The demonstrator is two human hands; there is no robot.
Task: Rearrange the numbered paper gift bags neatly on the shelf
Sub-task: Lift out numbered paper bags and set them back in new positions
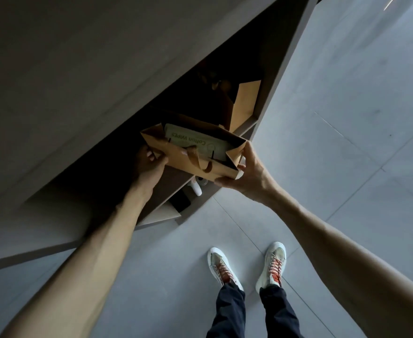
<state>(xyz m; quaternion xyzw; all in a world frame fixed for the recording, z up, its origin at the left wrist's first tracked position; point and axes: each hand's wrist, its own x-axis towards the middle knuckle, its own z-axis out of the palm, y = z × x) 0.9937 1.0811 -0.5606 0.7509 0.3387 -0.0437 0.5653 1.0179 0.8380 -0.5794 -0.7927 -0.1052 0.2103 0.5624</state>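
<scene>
A brown paper gift bag (176, 158) with ribbon handles is held at the front edge of a dark shelf (173, 178). Its mouth faces me and a pale green pack of cotton wipes (195, 142) lies inside. My left hand (150, 163) grips the bag's left end. My right hand (245, 170) grips its right end and lower corner. A second brown paper bag (245, 103) stands deeper on the shelf to the right, partly in shadow. No number is visible on either bag.
The grey shelf unit's top (78, 69) fills the upper left. On a lower shelf lie a white tube-like object (197, 187) and a black flat object (181, 202). My two feet in pale sneakers (247, 267) stand on the grey tiled floor (347, 118).
</scene>
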